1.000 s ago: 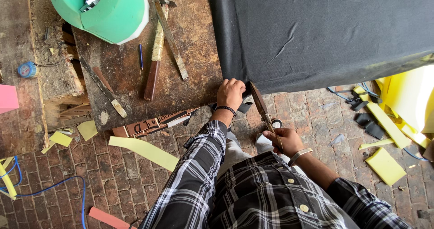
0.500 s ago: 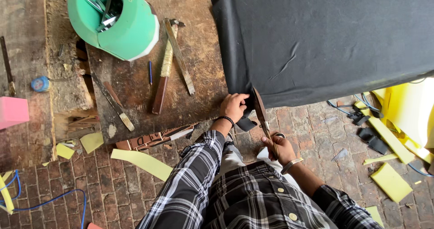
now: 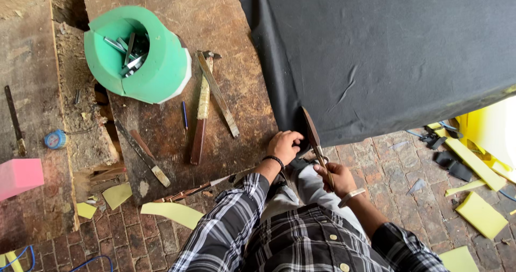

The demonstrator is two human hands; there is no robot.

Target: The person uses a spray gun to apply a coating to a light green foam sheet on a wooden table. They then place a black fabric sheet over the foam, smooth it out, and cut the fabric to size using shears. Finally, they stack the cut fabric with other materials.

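Observation:
A large sheet of black fabric (image 3: 387,51) covers the upper right of the view. My right hand (image 3: 336,176) grips the handles of big rusty scissors (image 3: 312,132), whose blades point up at the fabric's lower edge. My left hand (image 3: 285,144) pinches that fabric edge just left of the blades, a dark band on its wrist. Both arms wear a black and white plaid shirt.
A worn wooden board (image 3: 177,100) holds a green foam tub (image 3: 137,57) of metal tools, a hammer (image 3: 201,111), files and a blue pen (image 3: 184,114). Yellow foam scraps (image 3: 481,213) lie on the brick floor. A pink foam block (image 3: 19,176) sits far left.
The view has closed in and shifted. My hands and the scissors have stayed at the fabric's lower edge, with the blades now raised against it.

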